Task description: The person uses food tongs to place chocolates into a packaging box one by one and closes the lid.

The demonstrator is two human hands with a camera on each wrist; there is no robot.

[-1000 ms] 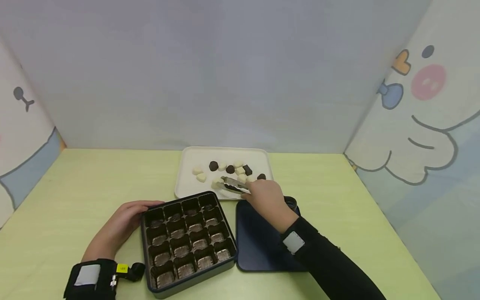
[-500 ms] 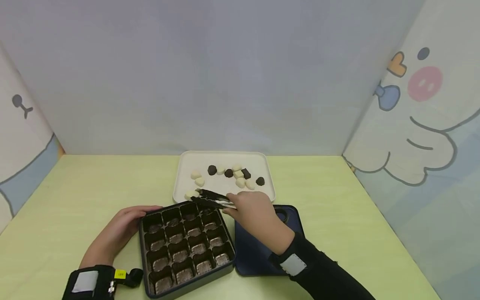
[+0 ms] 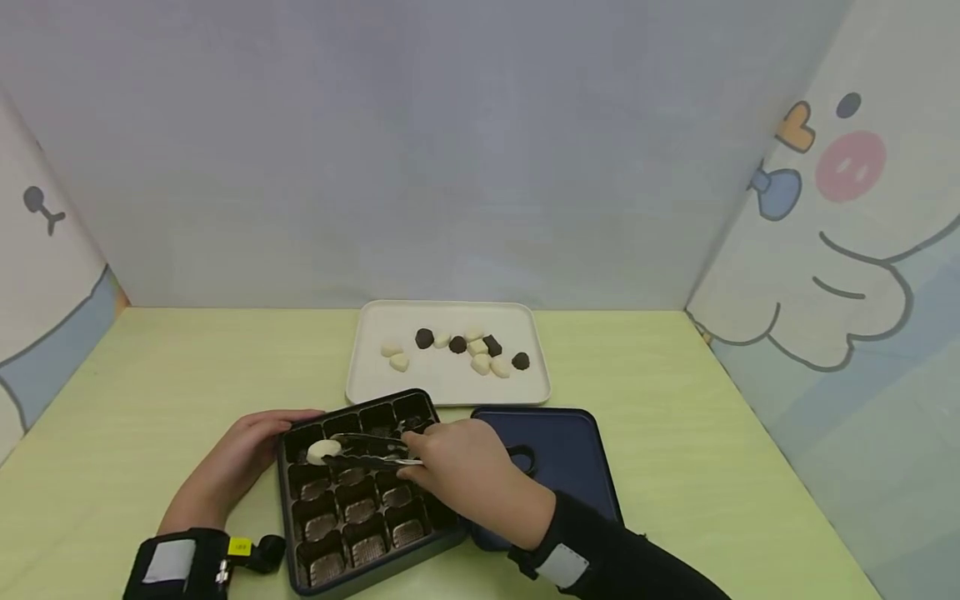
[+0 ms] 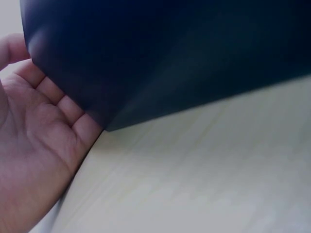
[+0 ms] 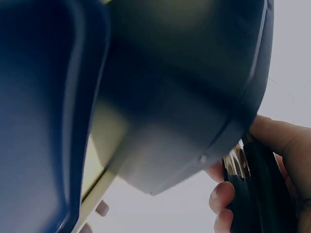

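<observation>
Tabletop (image 3: 187,358) bears one box (image 3: 397,565); tongs (image 3: 375,461) hold one white piece (image 3: 322,451).

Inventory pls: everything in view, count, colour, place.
Box: 1, dark, on table, front left
Divided insert: 1, brown, in box
Tongs: 1, black and silver, over box
Held piece: 1, cream, at tong tips
White tray: 1, white, beyond box
Cream pieces: 7 visible, cream, on white tray
Dark pieces: 4, dark brown, on white tray
Lid or tray: 1, navy, right of box
Table: 1, pale yellow-green, underneath
Backdrop: 1, pale grey, behind table
Cartoon panels: 2, white and blue, either side
Wrist bands: 2, black with white patches, both wrists
Left hand: 1, touching box's far-left corner
Right hand: 1, holding tongs
</observation>
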